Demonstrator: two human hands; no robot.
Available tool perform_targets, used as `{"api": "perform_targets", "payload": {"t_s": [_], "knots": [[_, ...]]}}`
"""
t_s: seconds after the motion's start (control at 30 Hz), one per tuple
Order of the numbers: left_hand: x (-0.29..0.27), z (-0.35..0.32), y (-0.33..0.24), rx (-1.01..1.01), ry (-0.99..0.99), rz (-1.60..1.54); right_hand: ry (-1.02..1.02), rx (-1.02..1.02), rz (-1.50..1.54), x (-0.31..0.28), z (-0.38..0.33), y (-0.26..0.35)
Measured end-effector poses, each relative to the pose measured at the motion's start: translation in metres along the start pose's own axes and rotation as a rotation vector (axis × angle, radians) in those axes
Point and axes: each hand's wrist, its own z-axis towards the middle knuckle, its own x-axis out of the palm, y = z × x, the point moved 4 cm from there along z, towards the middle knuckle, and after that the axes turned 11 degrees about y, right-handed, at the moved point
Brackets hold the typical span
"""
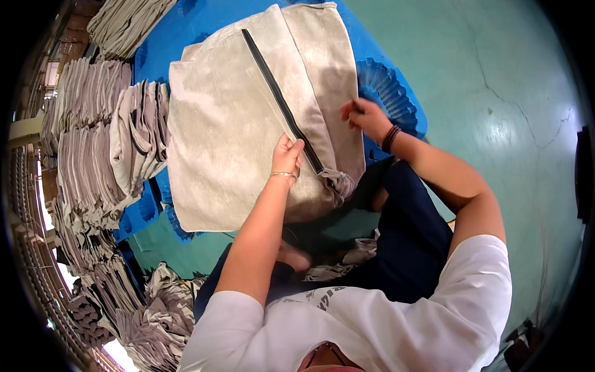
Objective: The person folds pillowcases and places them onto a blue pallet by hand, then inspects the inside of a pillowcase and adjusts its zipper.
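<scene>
A beige velvet-like cushion cover [229, 124] lies spread over a blue plastic surface [396, 93], with a black zipper [279, 99] running diagonally across it. My left hand [287, 158] pinches the fabric beside the zipper near its lower end. My right hand [365, 118] grips the cover's right edge, fingers closed on the cloth. A gold bracelet is on my left wrist and dark bead bands on my right.
Stacks of folded grey-beige covers [93, 155] stand along the left. Loose covers [161, 310] are heaped at lower left on the floor. The green concrete floor [496, 124] spreads to the right. My dark trousers [409, 235] are below the cover.
</scene>
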Motion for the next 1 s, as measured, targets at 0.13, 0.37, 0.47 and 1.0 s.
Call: {"api": "perform_targets", "payload": {"t_s": [0.13, 0.37, 0.47, 1.0], "knots": [[-0.010, 0.004, 0.007, 0.053, 0.028, -0.108, 0.392, 0.104, -0.133, 0.035, -0.024, -0.029], [-0.016, 0.007, 0.011, 0.078, -0.005, -0.186, 0.492, 0.107, -0.053, 0.056, -0.049, -0.060], [-0.011, 0.007, 0.012, 0.057, -0.060, -0.221, 0.540, 0.111, -0.206, 0.058, -0.057, -0.053], [0.073, 0.021, 0.016, 0.005, 0.086, 0.338, -0.115, -0.299, -0.904, 0.019, 0.006, 0.021]]}}
